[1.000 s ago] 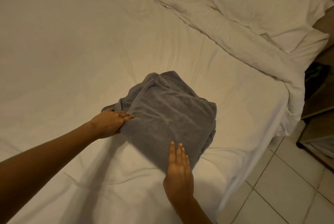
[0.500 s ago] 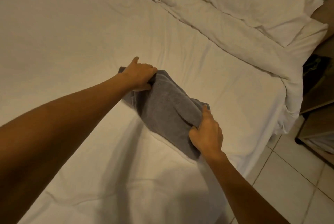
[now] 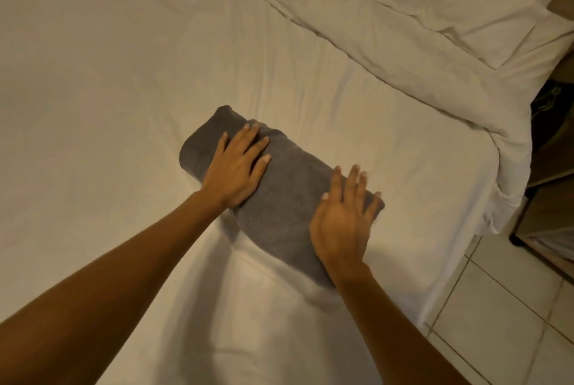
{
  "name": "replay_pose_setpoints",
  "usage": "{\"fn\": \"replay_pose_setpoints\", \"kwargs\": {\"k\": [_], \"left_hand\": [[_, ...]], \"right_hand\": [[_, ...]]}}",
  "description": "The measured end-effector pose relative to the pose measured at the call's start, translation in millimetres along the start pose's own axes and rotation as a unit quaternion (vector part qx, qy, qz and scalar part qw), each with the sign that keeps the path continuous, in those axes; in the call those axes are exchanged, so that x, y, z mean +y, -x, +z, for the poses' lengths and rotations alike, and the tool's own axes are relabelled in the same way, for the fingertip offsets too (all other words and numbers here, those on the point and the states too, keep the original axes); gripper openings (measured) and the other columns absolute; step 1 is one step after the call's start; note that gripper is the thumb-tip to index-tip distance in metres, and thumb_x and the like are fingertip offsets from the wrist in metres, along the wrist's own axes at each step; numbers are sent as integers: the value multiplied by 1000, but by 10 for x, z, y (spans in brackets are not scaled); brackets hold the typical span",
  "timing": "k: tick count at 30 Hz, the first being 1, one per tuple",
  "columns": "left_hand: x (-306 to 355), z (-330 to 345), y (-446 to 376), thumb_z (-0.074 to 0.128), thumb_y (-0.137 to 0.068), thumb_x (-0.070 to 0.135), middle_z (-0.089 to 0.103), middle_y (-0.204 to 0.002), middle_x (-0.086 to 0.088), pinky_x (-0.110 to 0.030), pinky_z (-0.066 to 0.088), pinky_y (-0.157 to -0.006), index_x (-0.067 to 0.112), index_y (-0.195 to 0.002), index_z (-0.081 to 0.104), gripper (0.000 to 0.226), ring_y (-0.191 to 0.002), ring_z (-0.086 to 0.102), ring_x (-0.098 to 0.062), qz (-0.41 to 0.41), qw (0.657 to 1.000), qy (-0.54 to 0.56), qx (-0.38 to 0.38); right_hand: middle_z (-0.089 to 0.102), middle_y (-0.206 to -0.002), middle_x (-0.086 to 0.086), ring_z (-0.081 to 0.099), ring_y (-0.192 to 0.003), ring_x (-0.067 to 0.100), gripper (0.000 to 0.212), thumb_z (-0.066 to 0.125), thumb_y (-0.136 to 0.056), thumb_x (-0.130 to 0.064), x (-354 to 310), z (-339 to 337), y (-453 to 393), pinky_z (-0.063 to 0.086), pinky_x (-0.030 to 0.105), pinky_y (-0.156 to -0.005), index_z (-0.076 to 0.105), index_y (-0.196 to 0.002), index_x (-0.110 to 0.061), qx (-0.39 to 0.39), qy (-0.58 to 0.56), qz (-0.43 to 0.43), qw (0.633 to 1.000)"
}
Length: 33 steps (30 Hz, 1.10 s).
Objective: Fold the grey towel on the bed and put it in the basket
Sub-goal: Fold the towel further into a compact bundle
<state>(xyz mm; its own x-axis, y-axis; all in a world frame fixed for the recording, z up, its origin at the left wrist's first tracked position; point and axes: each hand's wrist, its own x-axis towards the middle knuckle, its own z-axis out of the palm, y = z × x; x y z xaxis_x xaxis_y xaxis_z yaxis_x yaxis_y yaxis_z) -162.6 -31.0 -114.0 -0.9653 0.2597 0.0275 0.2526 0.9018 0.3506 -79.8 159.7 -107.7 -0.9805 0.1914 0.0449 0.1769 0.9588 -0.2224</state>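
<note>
White sheeting covers most of the view: a bed (image 3: 124, 73) under dim, warm light, its sheet faintly creased, with a rumpled duvet (image 3: 388, 21) bunched toward the head at upper right and tiled floor (image 3: 497, 307) showing past the mattress edge at lower right. Going from the left, the left hand (image 3: 234, 168) lies flat on the far end of the towel (image 3: 289, 198), fingers straight and spread, gripping nothing; the palm bears down on the cloth, most likely to flatten the fold and keep the layers from springing apart. The towel itself rests on the sheet near the bed's right edge as a narrow grey bundle, folded to a compact oblong that runs diagonally from upper left to lower right, its far end rounded where the cloth doubles over. The right hand (image 3: 341, 223) covers the near end, fingers likewise extended and slightly apart, holding nothing, laid across the bundle's edge as though to smooth it and square the end. With a palm at each end, the fold is pinned along its whole length, which suits thick terry that tends to puff open. Beyond the bed at far right stands dark furniture (image 3: 549, 136), too dim to make out. No basket is in view, so the folding looks nearly done while the placing is not yet begun.
</note>
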Motion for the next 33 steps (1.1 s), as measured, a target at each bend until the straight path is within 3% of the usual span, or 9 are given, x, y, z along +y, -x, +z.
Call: {"fn": "replay_pose_setpoints", "kwargs": {"k": [4, 17, 20, 23, 25, 27, 29, 31, 33], "left_hand": [[-204, 160, -24, 7, -85, 61, 14, -160, 3, -41, 2, -120, 31, -149, 23, 72, -148, 11, -13, -32, 994, 66, -83], [-329, 394, -174, -3, -84, 57, 13, -160, -4, -40, 9, -121, 30, -151, 10, 73, -148, 13, -17, -6, 993, -25, -115], [-247, 189, -81, 0, -85, 58, 17, -159, -6, -44, 11, -121, 26, -151, 16, 76, -147, 18, -20, -3, 995, -21, -100], [-236, -72, 202, 13, -94, 49, 33, -153, -10, -44, 22, -116, 17, -144, 38, 65, -139, 34, -26, -35, 999, 10, -20], [-280, -185, 509, 22, -96, 39, 45, -144, -14, -43, 33, -111, 12, -136, 49, 55, -130, 45, -30, -46, 999, 15, 24], [-321, -213, 815, 27, -95, 28, 53, -137, -17, -44, 42, -107, 8, -131, 53, 49, -122, 54, -31, 1, 1000, -11, 20], [-336, -114, 1058, 34, -89, 12, 55, -134, -19, -40, 39, -107, 3, -130, 54, 47, -120, 57, -32, 58, 998, -39, 7], [-291, 37, 1217, 49, -82, -4, 51, -138, -22, -39, 37, -107, -1, -134, 49, 52, -123, 55, -34, 35, 999, -29, 7], [-234, 171, 1292, 57, -82, -5, 41, -146, -23, -42, 35, -109, -3, -141, 39, 61, -129, 49, -35, -33, 999, -14, 4]], "right_hand": [[20, -157, 10, 16, -145, 25, 62, 13, -95, -46, 15, 302, 122, 5, 42, -117, 20, -150, -19, -67, -37, -27, 997], [27, -154, 15, 21, -143, 29, 64, 13, -95, -45, 144, 602, -5, 12, 45, -117, 22, -149, -14, -63, -20, 3, 998], [29, -152, 18, 23, -143, 31, 65, 14, -95, -46, 126, 497, 23, 14, 48, -117, 24, -149, -11, -64, -17, -6, 998], [27, -153, 18, 23, -143, 31, 65, 14, -96, -48, 121, 350, 134, 15, 48, -116, 24, -148, -11, -61, 1, -29, 998], [30, -152, 19, 29, -140, 33, 62, 23, -97, -45, 93, 274, 287, 22, 49, -114, 29, -147, -8, -42, 4, -40, 998], [33, -149, 21, 34, -137, 35, 61, 32, -96, -43, 12, 257, 504, 31, 50, -111, 33, -145, -6, -31, 0, -56, 998], [35, -148, 22, 38, -135, 36, 68, 36, -92, -48, -88, 304, 730, 33, 50, -109, 31, -145, -6, -47, 13, -77, 996], [33, -149, 22, 37, -135, 37, 86, 51, -81, -55, -163, 364, 879, 28, 48, -109, 27, -147, -6, -70, 41, -80, 993], [29, -151, 23, 32, -138, 38, 105, 70, -67, -55, -187, 423, 923, 23, 48, -111, 24, -148, -6, -80, 62, -75, 992]]}}
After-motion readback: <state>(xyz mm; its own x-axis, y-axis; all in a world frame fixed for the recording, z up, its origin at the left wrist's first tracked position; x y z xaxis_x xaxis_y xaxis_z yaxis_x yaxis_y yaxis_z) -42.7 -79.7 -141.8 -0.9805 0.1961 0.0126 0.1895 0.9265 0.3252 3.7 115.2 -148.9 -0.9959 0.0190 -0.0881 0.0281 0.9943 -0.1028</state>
